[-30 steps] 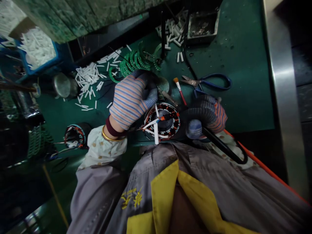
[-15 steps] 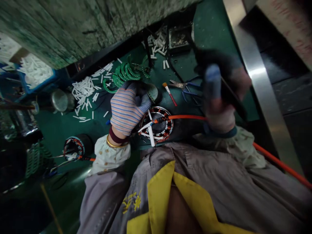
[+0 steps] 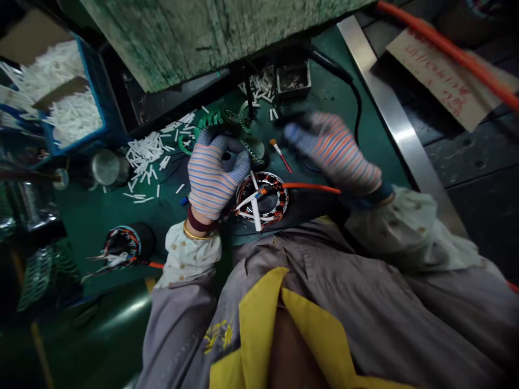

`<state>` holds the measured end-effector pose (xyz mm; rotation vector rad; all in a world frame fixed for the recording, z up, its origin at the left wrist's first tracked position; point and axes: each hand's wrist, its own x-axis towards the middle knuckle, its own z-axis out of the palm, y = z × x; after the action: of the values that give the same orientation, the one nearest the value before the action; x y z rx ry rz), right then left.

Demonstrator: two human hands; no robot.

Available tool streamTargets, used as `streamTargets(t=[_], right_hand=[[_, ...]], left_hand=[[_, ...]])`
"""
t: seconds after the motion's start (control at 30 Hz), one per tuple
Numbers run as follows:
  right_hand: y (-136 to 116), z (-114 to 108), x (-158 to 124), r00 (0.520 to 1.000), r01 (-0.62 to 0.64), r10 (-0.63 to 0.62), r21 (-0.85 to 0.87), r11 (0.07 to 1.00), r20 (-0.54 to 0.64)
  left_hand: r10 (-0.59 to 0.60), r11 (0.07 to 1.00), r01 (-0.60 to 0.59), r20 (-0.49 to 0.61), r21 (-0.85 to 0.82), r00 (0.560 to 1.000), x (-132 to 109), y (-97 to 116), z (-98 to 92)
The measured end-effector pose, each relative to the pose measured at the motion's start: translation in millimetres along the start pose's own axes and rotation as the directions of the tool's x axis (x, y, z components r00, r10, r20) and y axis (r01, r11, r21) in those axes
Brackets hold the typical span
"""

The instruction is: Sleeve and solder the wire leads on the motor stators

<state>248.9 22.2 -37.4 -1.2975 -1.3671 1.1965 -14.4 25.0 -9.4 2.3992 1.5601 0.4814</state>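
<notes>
Head view: we log a wound motor stator [image 3: 261, 197] at the near edge of the green bench [image 3: 93, 213], close to our body, apparently so both hands reach it. White sleeves [image 3: 255, 215] project from its windings. Our left hand [image 3: 217, 175], gloved, curls narrowly just beside it; we cannot tell whether it holds anything. Our right hand [image 3: 334, 151] is blurred above an orange cable [image 3: 312, 187], its grip unreadable. Loose white pieces [image 3: 146, 154] lie piled within reach.

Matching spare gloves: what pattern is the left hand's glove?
The glove on the left hand has blue, orange and pale stripes, clearest in the head view.
</notes>
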Motion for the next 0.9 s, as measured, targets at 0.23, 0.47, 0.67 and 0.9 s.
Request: streamTargets(t=[0.23,0.47,0.67,0.9], right_hand=[[18,10,-30,0.967,0.256,-0.233,-0.448,0.857,0.107],[26,3,-103,0.677,0.734,-0.375,-0.538,0.415,0.634],[16,28,-127,0.731,0.67,-0.116,-0.676,0.305,0.672],[21,33,-128,0.768,0.593,-0.029,-0.694,0.408,0.64]], left_hand=[[-0.19,0.982,0.188,-0.215,-0.031,0.958,-53,-38,-23.1],[-0.544,0.832,0.541,-0.01,0.123,0.839,-91,-89,15.3],[-0.337,0.939,0.341,0.095,-0.032,0.937,-111,-66,21.1],[-0.184,0.909,0.286,0.323,-0.304,0.928,-135,-32,-13.8]])
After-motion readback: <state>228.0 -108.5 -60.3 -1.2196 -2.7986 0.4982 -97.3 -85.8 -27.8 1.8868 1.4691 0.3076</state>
